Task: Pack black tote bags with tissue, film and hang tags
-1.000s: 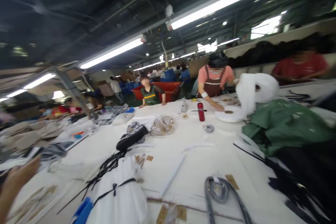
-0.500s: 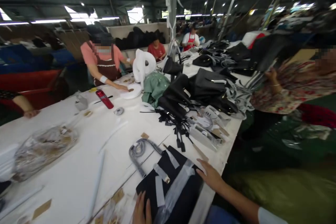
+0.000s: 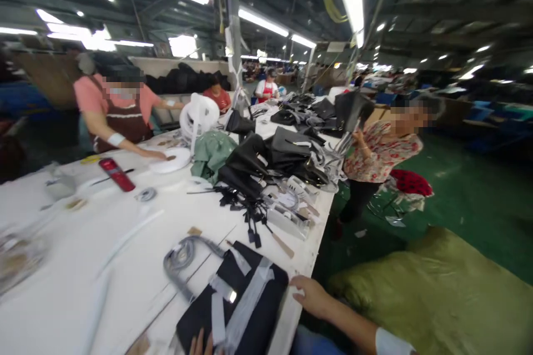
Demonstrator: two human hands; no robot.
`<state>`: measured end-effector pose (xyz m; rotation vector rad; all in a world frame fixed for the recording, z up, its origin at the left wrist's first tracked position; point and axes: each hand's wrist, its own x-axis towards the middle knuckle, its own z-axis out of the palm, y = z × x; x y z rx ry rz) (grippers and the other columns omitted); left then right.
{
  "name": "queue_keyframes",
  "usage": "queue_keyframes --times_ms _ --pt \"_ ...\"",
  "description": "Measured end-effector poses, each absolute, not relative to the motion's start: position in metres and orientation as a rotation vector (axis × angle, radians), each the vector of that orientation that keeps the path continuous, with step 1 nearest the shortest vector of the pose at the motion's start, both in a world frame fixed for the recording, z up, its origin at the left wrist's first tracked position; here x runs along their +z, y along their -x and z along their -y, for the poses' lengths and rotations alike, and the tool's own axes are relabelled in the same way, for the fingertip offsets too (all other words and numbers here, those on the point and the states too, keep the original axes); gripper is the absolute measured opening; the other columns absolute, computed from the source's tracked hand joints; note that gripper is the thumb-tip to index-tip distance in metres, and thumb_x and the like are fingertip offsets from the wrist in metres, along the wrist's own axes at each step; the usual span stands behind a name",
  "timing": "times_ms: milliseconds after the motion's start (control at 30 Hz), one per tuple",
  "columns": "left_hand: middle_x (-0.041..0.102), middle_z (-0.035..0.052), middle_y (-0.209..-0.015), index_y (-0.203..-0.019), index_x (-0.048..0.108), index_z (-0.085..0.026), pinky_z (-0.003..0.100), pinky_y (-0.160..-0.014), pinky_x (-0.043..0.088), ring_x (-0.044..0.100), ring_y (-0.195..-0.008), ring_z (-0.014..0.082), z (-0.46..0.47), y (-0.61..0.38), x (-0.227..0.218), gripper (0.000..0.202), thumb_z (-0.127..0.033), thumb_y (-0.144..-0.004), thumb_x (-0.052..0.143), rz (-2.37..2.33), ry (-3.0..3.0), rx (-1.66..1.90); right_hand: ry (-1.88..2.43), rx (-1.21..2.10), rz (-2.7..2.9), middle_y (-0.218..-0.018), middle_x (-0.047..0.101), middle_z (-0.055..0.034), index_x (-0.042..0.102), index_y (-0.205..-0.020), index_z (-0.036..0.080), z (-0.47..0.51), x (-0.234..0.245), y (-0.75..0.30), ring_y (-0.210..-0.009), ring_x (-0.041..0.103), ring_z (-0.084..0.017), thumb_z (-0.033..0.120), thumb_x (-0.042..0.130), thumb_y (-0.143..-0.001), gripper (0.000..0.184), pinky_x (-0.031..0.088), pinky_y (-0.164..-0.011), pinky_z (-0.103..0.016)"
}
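Note:
A black bag [image 3: 237, 310] wrapped in strips of clear and white tape lies at the near edge of the long white table [image 3: 125, 266]. My right hand [image 3: 310, 295] rests beside the bag's right edge near the table edge, fingers lying flat. Only the fingertips of my left hand [image 3: 202, 344] show at the bottom of the picture, pressed on the bag's near end. A grey strap loop [image 3: 181, 258] lies just left of the bag.
A heap of black bags [image 3: 283, 155] and a green cloth [image 3: 212, 152] fill the table's middle. A red bottle [image 3: 116, 173] and white foam roll [image 3: 199, 113] stand farther off. A person in a brown apron [image 3: 119, 116] and another in a floral shirt [image 3: 377, 155] work nearby. A yellow-green sack [image 3: 428, 283] lies on the floor.
The camera has swung right across the table. The black bag came into view with both my hands on it; my left hand has slid lower out of the picture.

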<state>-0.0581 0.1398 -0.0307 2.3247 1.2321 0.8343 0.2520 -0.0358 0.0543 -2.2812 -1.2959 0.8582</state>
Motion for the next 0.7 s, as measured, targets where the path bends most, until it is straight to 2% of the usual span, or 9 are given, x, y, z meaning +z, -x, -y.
queue_keyframes --times_ms 100,167,267,400,567,700 --pt "0.060 0.0064 -0.135 -0.117 0.070 -0.026 0.053 -0.104 0.047 0.051 -0.130 0.0324 -0.089 0.092 -0.006 0.039 -0.036 -0.083 0.053 -1.365 -2.203 0.673 2.178 0.996 1.404 -0.122 0.066 -0.0132 0.068 -0.118 0.017 0.037 0.046 -0.268 -0.100 0.066 -0.027 0.037 0.044 -0.083 0.046 0.051 -0.095 -0.044" --pt "0.060 0.0075 -0.135 -0.118 0.067 -0.023 0.052 -0.108 0.043 0.050 -0.131 0.0289 -0.078 0.091 0.016 0.037 -0.038 -0.087 0.052 -1.431 -2.082 0.600 2.071 1.018 1.417 -0.120 0.067 -0.0124 0.070 -0.113 0.018 0.031 0.041 -0.282 -0.099 0.067 -0.027 0.047 0.043 -0.084 0.049 0.054 -0.091 -0.042" --pt "0.067 0.0082 -0.124 -0.122 0.063 -0.022 0.042 -0.105 0.046 0.060 -0.119 0.0222 -0.080 0.095 0.038 0.036 -0.036 -0.091 0.050 -1.687 -1.810 0.681 1.975 1.156 1.499 -0.121 0.068 -0.0116 0.069 -0.114 0.020 0.018 0.040 -0.310 -0.099 0.069 -0.028 0.055 0.047 -0.082 0.052 0.057 -0.085 -0.039" --pt "0.071 0.0090 -0.112 -0.113 0.066 -0.019 0.033 -0.088 0.055 0.067 -0.102 0.0196 -0.054 0.126 0.055 0.032 -0.032 -0.094 0.044 -2.150 -1.506 0.716 1.943 1.311 1.665 -0.116 0.071 -0.0078 0.070 -0.113 0.026 0.006 0.040 -0.349 -0.097 0.071 -0.029 0.062 0.051 -0.079 0.053 0.058 -0.086 -0.038" --pt "0.074 0.0076 -0.100 -0.109 0.067 -0.017 0.032 -0.085 0.054 0.069 -0.092 0.0198 -0.023 0.173 0.058 0.028 -0.025 -0.093 0.046 -2.510 -1.201 0.620 1.974 1.376 1.774 -0.111 0.073 -0.0064 0.070 -0.113 0.029 0.001 0.023 -0.372 -0.093 0.071 -0.032 0.066 0.049 -0.076 0.057 0.060 -0.079 -0.042" --pt "0.072 0.0085 -0.105 -0.110 0.066 -0.016 0.035 -0.092 0.051 0.066 -0.100 0.0208 -0.023 0.210 0.054 0.024 -0.020 -0.092 0.049 -2.686 -1.060 0.490 2.027 1.306 1.803 -0.110 0.073 -0.0067 0.069 -0.115 0.029 -0.017 0.015 -0.364 -0.094 0.071 -0.034 0.068 0.049 -0.076 0.059 0.059 -0.077 -0.044"
